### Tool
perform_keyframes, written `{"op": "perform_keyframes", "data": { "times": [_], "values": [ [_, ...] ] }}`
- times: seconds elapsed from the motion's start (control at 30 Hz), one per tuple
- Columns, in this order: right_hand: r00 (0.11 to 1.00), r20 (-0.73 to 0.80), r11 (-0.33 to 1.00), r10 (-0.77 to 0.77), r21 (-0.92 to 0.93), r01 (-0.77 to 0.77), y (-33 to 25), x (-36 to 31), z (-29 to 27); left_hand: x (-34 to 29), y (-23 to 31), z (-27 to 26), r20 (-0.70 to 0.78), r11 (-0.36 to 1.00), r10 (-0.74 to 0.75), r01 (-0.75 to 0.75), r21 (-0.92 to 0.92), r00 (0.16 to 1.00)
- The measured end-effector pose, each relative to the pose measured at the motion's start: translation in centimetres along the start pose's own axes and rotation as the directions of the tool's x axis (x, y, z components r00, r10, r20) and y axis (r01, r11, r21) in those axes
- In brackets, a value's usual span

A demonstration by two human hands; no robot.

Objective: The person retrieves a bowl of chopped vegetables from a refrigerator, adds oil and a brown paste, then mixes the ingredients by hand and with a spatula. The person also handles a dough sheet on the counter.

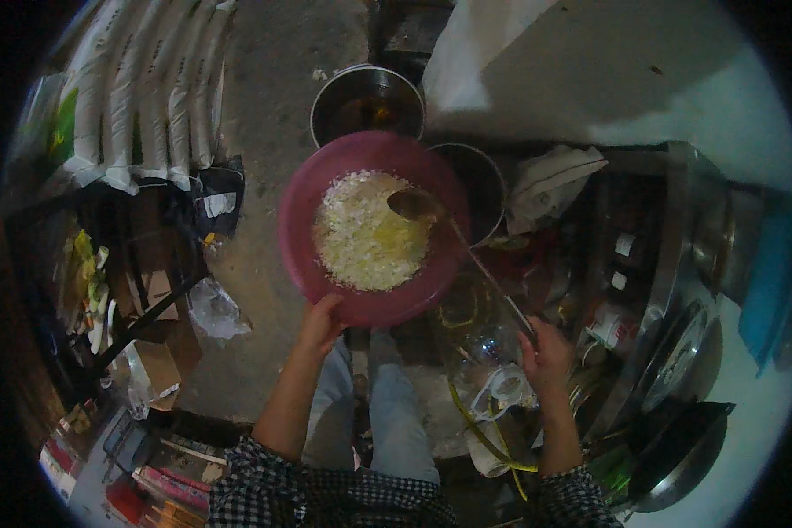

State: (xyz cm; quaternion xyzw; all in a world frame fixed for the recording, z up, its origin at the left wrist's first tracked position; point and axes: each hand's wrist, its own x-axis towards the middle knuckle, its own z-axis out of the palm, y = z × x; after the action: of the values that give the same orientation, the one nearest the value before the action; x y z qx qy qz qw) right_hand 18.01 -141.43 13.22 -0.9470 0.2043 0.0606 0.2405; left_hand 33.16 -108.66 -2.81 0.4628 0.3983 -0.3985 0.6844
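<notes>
A wide pink plastic basin [301, 216] holds a heap of finely chopped pale food [356, 242], with a yellower patch near its middle right. At the basin's near left rim, my left hand [323, 324] is closed on the edge. My right hand [547, 354] is wrapped round the end of the long handle of a metal ladle [491, 275]. The ladle's bowl lies over the right part of the chopped food; whether it touches the food I cannot tell.
Beyond the basin stands a metal pot [370, 101] with dark liquid, and another dark pot [488, 180] sits partly behind it. White sacks [141, 88] are stacked far left. Pans [678, 462] and a blue sheet [770, 282] line the right; a cardboard box [163, 365] is at left.
</notes>
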Motion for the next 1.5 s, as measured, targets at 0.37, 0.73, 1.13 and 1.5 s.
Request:
{"op": "perform_keyframes", "data": {
  "times": [0.37, 0.73, 1.13, 1.5],
  "values": [
    [0.733, 0.523, 0.235, 0.436, 0.720, -0.653, 3.9, -1.6, 3.3, 2.0, -0.8, -1.3, 0.113, 0.999, 0.032, -0.030, -0.022, 0.993],
    [0.738, 0.266, 0.499, 0.620, 0.592, -0.632, 11.0, 4.1, 9.0, 2.7, -2.1, -4.5, -0.007, 0.989, -0.097, 0.095, -0.109, 0.995],
    [0.934, 0.073, 0.936, 0.350, 0.027, -0.352, 10.7, 12.7, 18.5, 0.1, -3.2, -8.6, -0.139, 0.995, -0.018, 0.004, -0.101, 0.990],
    [0.882, 0.138, 0.891, 0.451, -0.013, -0.454, 10.4, 10.8, 19.3, 0.7, -3.4, -9.0, -0.086, 0.987, -0.042, 0.027, -0.159, 0.995]
  ]
}}
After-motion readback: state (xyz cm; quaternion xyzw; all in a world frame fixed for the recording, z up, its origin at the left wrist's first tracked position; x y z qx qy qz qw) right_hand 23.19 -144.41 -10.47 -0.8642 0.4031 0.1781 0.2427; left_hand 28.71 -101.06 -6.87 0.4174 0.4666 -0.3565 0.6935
